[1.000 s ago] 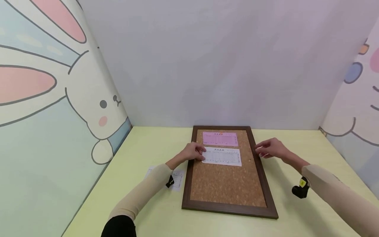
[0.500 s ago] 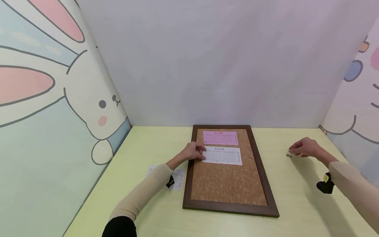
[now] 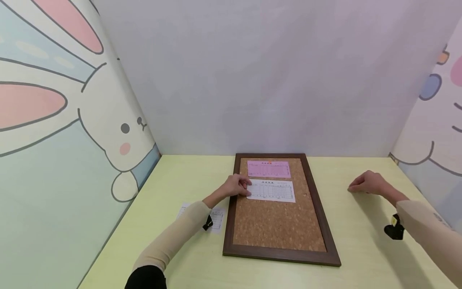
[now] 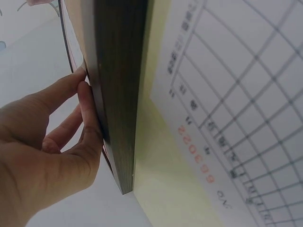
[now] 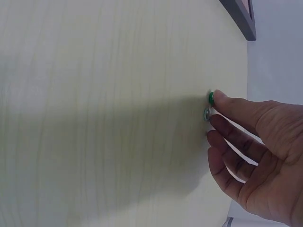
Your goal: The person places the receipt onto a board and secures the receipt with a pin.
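Observation:
A brown-framed corkboard (image 3: 279,224) lies on the table with a pink printed slip (image 3: 268,169) near its top. Below that slip is a white printed form (image 3: 272,190). My left hand (image 3: 236,185) holds the form's left edge against the cork, thumb and index finger at that edge. Away to the board's right, my right hand (image 3: 369,182) reaches down to the table. In the right wrist view a small green pin (image 5: 211,98) is at the thumb tip and a pale, clear-looking pin (image 5: 206,114) is beside the index fingertip. The thumb and index finger stand apart.
Another white form (image 3: 217,218) lies on the pale yellow table (image 3: 191,176) left of the board, partly hidden by the left forearm. A grey back wall (image 3: 274,80) rises behind the table. Cartoon-printed side walls (image 3: 108,140) close off both sides.
My right hand has moved from the board's right frame out to the pins on the table, and its fingers have lowered there. The left hand stays at the white form.

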Available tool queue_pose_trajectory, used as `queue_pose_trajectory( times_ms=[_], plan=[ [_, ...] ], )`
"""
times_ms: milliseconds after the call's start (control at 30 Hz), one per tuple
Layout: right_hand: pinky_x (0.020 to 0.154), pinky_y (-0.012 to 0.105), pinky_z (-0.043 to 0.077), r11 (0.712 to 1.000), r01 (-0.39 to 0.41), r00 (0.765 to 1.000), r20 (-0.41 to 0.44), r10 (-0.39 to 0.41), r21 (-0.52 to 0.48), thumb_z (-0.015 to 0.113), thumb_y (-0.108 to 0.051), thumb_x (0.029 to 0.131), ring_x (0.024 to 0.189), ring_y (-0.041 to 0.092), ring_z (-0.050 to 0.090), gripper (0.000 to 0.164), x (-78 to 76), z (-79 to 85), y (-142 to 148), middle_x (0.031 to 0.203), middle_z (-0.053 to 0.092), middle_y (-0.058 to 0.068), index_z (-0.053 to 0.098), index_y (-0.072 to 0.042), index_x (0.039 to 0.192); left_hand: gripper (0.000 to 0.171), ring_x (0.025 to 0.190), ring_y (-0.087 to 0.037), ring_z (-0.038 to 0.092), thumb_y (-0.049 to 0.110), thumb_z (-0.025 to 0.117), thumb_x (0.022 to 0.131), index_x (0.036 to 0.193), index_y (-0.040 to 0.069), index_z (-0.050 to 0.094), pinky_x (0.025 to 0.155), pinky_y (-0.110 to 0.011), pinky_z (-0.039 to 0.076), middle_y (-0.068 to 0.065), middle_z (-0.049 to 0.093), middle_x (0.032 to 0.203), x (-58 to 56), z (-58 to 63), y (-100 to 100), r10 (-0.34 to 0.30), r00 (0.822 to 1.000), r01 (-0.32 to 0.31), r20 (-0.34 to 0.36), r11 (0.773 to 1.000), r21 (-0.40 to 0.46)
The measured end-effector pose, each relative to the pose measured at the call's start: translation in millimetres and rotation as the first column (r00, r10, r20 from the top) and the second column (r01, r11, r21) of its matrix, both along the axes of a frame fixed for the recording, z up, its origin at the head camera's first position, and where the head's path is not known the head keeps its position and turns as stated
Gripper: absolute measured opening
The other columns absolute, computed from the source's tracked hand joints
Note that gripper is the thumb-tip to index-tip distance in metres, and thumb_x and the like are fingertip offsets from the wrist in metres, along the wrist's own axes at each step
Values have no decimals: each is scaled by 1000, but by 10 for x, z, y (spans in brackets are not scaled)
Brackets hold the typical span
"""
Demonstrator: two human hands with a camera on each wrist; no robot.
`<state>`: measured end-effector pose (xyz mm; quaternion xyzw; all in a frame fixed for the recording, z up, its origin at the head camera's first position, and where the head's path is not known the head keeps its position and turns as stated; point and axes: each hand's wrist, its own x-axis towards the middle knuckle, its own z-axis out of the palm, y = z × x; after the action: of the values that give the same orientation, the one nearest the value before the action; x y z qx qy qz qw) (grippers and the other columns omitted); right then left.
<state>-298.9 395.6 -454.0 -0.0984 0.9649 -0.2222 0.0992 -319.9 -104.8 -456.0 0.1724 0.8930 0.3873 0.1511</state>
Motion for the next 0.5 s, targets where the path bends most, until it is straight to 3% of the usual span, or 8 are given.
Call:
queue_pose_trajectory(
  times_ms=[300, 500],
  plan=[
    [60, 28, 38, 1000, -29, 997, -71, 30, 6, 70, -21, 93, 58, 7, 47, 23, -39, -46, -156, 64, 64, -4, 77, -3, 82, 29, 72, -12, 52, 8, 83, 84, 110, 1, 73, 61, -19, 44, -3, 60, 84, 6, 3, 6, -1, 1000, 1, 2, 1000, 3],
    [58, 25, 35, 993, -116, 993, -15, 116, -29, 67, -18, 95, 56, 3, 41, 22, -95, -30, -363, 62, 53, -10, 72, -5, 79, 29, 72, -12, 53, 9, 84, 84, 110, 2, 73, 61, -19, 45, -2, 62, 84, -9, -15, -4, 2, 1000, -2, 4, 1000, 1]
  ],
)
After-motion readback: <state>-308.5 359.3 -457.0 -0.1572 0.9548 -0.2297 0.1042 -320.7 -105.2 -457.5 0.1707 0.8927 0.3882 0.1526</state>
